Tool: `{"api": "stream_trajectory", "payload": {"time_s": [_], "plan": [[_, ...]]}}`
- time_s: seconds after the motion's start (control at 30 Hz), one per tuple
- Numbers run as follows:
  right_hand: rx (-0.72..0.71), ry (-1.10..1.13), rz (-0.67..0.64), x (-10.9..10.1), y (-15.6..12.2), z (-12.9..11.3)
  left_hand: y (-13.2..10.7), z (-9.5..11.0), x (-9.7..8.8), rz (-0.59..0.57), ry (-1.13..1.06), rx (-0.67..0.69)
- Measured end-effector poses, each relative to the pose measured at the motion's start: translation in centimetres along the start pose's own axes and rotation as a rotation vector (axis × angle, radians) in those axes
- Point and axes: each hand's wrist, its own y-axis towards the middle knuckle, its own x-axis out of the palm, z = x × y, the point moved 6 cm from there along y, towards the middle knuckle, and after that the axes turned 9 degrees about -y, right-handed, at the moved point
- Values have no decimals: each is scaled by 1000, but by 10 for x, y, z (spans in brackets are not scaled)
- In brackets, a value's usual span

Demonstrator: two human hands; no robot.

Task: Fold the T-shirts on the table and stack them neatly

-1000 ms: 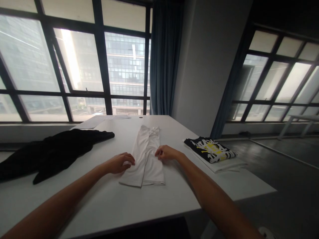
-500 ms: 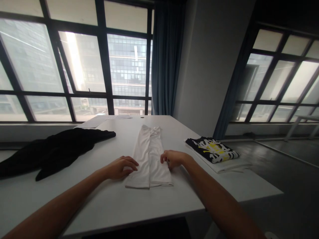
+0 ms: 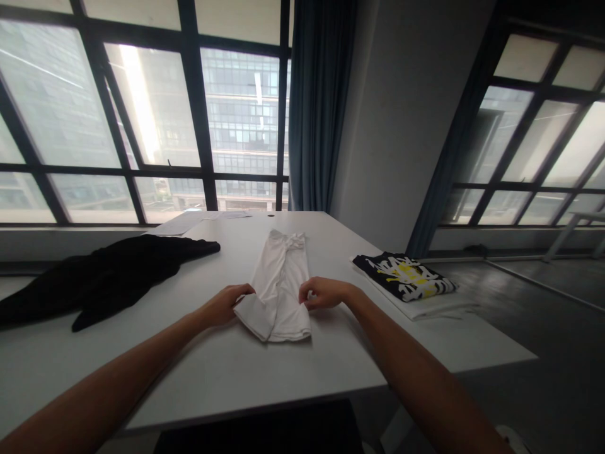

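A white shirt (image 3: pixel 280 277) lies in a long narrow fold on the table in front of me, bunched at its far end. On its left edge, my left hand (image 3: pixel 229 304) pinches the fabric and lifts the near left corner, so the hem tilts up. Opposite it, my right hand (image 3: pixel 324 294) grips the right edge with curled fingers, and the cloth creases between both hands. The near hem rests on the table towards me. Parts of the fingertips are hidden by the cloth.
The white table (image 3: pixel 227 378) has a black garment (image 3: pixel 127 271) spread on its left. A folded black shirt with white and yellow print (image 3: pixel 404 275) sits on folded white cloth (image 3: pixel 418 310) near the right edge. Papers (image 3: pixel 177 225) lie at the back left by the windows.
My left hand has closed on the shirt's left edge and raised its near corner. My right hand has gripped the right edge, and the flat fabric is now creased.
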Motion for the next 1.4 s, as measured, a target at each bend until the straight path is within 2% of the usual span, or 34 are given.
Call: {"api": "stream_trajectory", "payload": {"time_s": [0.1, 0.17, 0.23, 0.33, 0.37, 0.43, 0.53, 0.67, 0.73, 0.8, 0.9, 1.0, 1.17, 1.23, 1.33, 1.4], "plan": [[27, 252, -19, -4, -4, 13, 9, 1, -3, -49, -124, -12], [106, 456, 35, -6, -4, 25, 24, -6, -5, -44, -247, -89], [295, 571, 172, -7, -3, 44, 42, -25, -7, 45, -341, -277], [632, 604, 326, -1, -6, 70, 61, -58, -8, 209, -366, -597], [700, 611, 345, 2, -7, 75, 64, -65, -8, 242, -365, -652], [741, 619, 368, 5, -7, 80, 69, -73, -7, 263, -357, -681], [680, 603, 404, 6, -3, 81, 70, -78, -8, 268, -330, -661], [634, 484, 447, 7, 7, 82, 71, -79, -4, 214, -324, -616], [616, 391, 468, 5, 11, 83, 73, -78, -3, 214, -330, -527], [585, 326, 489, 1, 14, 82, 76, -73, -5, 246, -355, -380], [467, 258, 590, -12, 14, 75, 77, -67, -9, 291, -360, -193], [426, 113, 676, -21, 10, 71, 78, -65, -13, 311, -187, -174], [584, -132, 506, -11, 12, 73, 73, -65, -11, 225, 244, -296], [634, -142, 444, -5, 13, 67, 67, -58, -6, 174, 360, -236], [705, -161, 260, 10, 18, 54, 57, -47, 15, -79, 392, -92], [718, -195, 144, 21, 22, 45, 49, -46, 25, -230, 374, -127]]}}
